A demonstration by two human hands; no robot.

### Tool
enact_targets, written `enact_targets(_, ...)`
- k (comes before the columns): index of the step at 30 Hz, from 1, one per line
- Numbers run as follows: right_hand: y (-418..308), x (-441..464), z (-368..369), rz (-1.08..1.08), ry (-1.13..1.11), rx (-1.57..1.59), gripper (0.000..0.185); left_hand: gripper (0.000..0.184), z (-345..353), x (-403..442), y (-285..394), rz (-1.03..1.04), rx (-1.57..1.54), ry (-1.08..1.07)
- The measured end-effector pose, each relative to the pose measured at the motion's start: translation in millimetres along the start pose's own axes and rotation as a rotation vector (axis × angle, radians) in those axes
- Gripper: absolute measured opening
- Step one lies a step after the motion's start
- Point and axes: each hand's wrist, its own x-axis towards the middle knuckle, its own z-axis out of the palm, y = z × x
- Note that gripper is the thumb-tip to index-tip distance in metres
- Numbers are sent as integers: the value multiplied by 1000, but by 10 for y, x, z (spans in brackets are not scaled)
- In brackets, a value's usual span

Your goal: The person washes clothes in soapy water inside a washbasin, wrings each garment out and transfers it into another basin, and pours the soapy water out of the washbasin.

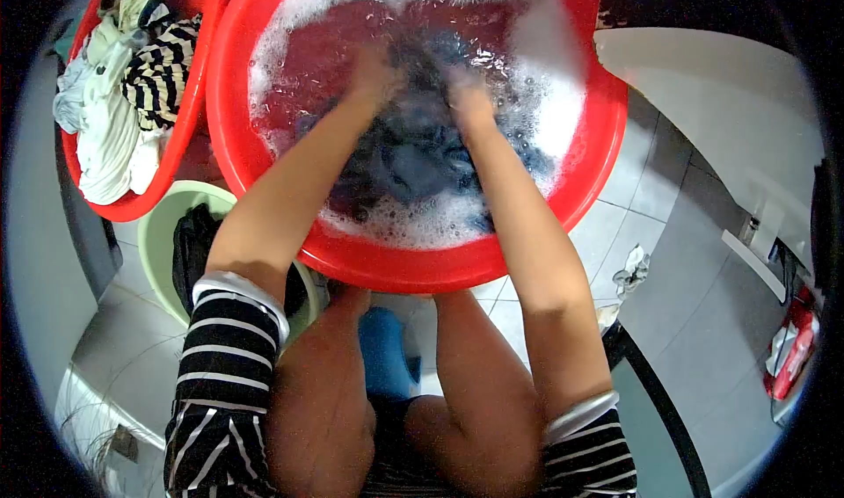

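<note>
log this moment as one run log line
left hand: blurred, grip unclear | right hand: blurred, grip unclear | dark blue cloth: in foamy water, red tub | second red basin: striped, white clothes

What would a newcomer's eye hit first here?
The big red tub at top centre, holding white foam and dark blue cloth in water. Next, the blurred left hand and right hand, side by side in the middle of the tub. Then the second red basin at upper left, with pale clothes and a black-and-white striped cloth.
</note>
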Motion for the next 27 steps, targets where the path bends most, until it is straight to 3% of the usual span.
enact_targets(2,-396,-36,-73,388,-175,755,55,44,193,-79,108,-26,-444,22)
enact_targets(3,-504,-282,-193,250,-77,840,54,41,291,-184,206,25,-438,17)
enact_targets(4,-444,-300,-187,251,-186,1046,54,40,104,-416,701,282,-6,86)
enact_targets(6,-275,-331,-223,243,-410,1448,53,38,125,-712,873,464,-32,14)
enact_targets(8,-125,-564,-350,193,-533,1506,43,33,12,-661,974,591,173,-34)
enact_targets(9,-312,-717,-310,213,-395,1422,40,32,-42,-613,1007,655,278,-59)
enact_targets(11,-458,-761,-150,315,-193,1329,33,26,-145,-246,988,430,231,22)
enact_targets(13,-594,-830,-153,289,-166,1257,27,20,-157,-134,944,210,313,114)
enact_targets(16,-430,-772,-181,167,-218,1264,23,23,-83,-533,1110,511,125,86)
enact_targets(17,-430,-789,-270,231,-338,1442,22,25,-83,-517,1109,524,138,77)
enact_targets(20,-439,-766,-425,252,-142,1135,19,29,-40,-540,1059,544,151,57)
enact_targets(21,-322,-702,-524,224,-127,974,18,31,-130,-429,1052,479,280,31)
enact_targets(22,-236,-637,-586,-10,22,769,23,32,-239,-355,1045,340,368,13)
enact_targets(24,-177,-575,-761,-471,321,164,36,33,-308,-198,855,339,357,239)
enact_targets(25,-166,-572,-798,-521,383,-53,48,32,-309,-195,800,294,368,228)
enact_targets(26,-261,-662,-796,-406,332,-176,50,32,-215,-209,724,332,446,218)
enact_targets(27,-228,-607,-707,-509,365,-297,51,34,-44,-232,583,372,522,215)
